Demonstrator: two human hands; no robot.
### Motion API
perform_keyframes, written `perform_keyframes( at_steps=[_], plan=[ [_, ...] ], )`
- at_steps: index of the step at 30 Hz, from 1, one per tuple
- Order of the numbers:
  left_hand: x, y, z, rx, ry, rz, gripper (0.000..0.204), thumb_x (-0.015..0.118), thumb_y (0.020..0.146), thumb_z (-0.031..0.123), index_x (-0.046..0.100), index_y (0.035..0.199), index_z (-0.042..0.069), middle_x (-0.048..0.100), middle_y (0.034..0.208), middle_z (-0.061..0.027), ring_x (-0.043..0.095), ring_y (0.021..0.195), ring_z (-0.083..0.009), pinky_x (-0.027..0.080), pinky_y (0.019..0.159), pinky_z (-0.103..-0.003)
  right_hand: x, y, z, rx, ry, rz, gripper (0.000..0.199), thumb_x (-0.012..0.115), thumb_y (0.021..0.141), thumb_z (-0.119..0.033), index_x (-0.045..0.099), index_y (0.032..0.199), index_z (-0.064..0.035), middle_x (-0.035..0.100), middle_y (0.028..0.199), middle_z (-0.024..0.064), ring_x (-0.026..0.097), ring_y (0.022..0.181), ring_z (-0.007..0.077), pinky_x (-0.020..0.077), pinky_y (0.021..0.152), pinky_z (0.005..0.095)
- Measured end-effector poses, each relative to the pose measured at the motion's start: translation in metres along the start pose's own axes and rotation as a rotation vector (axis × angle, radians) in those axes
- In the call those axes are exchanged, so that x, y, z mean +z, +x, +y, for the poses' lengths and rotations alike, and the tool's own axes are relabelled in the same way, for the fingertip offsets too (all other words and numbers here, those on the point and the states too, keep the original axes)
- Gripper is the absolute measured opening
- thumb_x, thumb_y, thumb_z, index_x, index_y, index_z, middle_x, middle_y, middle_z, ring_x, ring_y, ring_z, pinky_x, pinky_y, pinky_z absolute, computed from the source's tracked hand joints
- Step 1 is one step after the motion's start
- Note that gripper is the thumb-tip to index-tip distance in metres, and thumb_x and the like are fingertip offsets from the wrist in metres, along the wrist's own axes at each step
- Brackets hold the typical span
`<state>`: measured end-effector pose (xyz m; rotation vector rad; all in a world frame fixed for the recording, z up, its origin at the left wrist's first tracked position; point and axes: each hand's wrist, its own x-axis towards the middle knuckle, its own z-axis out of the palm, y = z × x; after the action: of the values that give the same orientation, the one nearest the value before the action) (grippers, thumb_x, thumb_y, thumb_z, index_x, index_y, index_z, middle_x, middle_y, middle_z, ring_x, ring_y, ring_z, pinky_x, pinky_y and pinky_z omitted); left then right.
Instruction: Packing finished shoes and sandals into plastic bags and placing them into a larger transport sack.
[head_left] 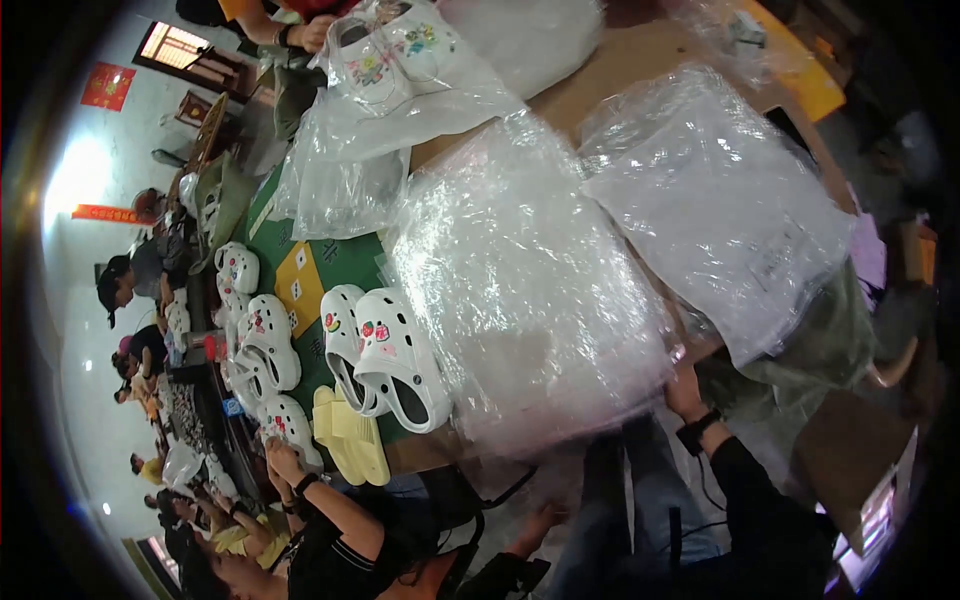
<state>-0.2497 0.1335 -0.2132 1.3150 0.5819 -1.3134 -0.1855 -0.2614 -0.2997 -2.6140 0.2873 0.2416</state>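
A thick stack of clear plastic bags (pixel 530 290) lies across the table and reaches over its near edge. At the stack's near right corner, my right hand (pixel 685 392) has its fingers closed on the edge of the bags. My left hand (pixel 545 522) is low, below the table edge and near the stack's lower side; it is dim and its fingers are blurred. Left of the stack stands a pair of white clogs (pixel 400 345) with colourful charms. Beside them are pale yellow slides (pixel 348 440). Another pile of clear bags (pixel 715 200) lies to the right.
More white clogs (pixel 268 340) line the table's left side. At the far side, bagged white clogs (pixel 395 60) lie near another person's hand (pixel 318 33). A co-worker's hands (pixel 284 460) are close at the left. Brown cardboard (pixel 640 60) lies under the bags.
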Motion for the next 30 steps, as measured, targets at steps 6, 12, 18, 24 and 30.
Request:
perform_keyframes(
  at_steps=[6, 12, 18, 24, 30],
  plan=[
    [-0.029, 0.019, -0.010, 0.275, 0.092, -0.257, 0.032, 0.047, 0.091, 0.025, 0.052, 0.111, 0.000, 0.060, 0.100, -0.0112, 0.059, 0.088, -0.0183, 0.046, 0.076, -0.031, -0.103, -0.105, -0.004, 0.429, -0.444, 0.241, 0.081, 0.068, 0.068, -0.029, 0.028, 0.135, -0.0030, 0.026, 0.141, 0.0177, 0.017, 0.134, 0.0316, 0.0120, 0.107, 0.0507],
    [0.029, 0.013, 0.051, 0.292, 0.621, -0.111, 0.021, 0.049, 0.090, 0.014, 0.056, 0.104, 0.000, 0.062, 0.092, -0.0090, 0.059, 0.083, -0.0147, 0.047, 0.071, -0.026, -0.106, -0.119, 0.037, 0.458, -0.632, 0.109, 0.066, 0.056, 0.074, -0.024, 0.033, 0.133, -0.0045, 0.039, 0.132, 0.0121, 0.026, 0.129, 0.0268, 0.0112, 0.108, 0.0496],
    [0.027, 0.000, 0.066, 0.490, 0.969, -0.141, 0.023, 0.054, 0.087, 0.022, 0.059, 0.103, 0.005, 0.064, 0.086, -0.0102, 0.062, 0.079, -0.0221, 0.048, 0.070, -0.031, -0.123, -0.066, 0.032, 0.297, -0.955, 0.101, 0.052, 0.043, 0.083, -0.013, 0.033, 0.134, -0.0098, 0.041, 0.134, 0.0098, 0.030, 0.130, 0.0220, 0.0120, 0.109, 0.0460],
    [0.103, -0.015, 0.072, 0.506, 1.158, -0.315, 0.028, 0.054, 0.086, 0.020, 0.054, 0.111, 0.006, 0.061, 0.098, -0.0139, 0.060, 0.090, -0.0297, 0.046, 0.077, -0.035, -0.056, -0.140, 0.081, 0.625, -0.524, -0.478, 0.027, 0.048, 0.083, -0.019, 0.067, 0.102, -0.0122, 0.064, 0.103, 0.0078, 0.060, 0.096, 0.0265, 0.0484, 0.074, 0.0414],
    [0.240, 0.012, 0.105, 1.095, 1.203, -0.570, 0.046, 0.051, 0.088, 0.024, 0.040, 0.125, -0.001, 0.041, 0.128, -0.0233, 0.037, 0.121, -0.0364, 0.030, 0.100, -0.039, -0.089, -0.217, -0.020, -0.130, -0.416, -0.557, 0.016, 0.056, 0.071, -0.020, 0.066, 0.081, -0.0127, 0.065, 0.087, 0.0072, 0.061, 0.081, 0.0249, 0.0423, 0.076, 0.0418]
  ],
)
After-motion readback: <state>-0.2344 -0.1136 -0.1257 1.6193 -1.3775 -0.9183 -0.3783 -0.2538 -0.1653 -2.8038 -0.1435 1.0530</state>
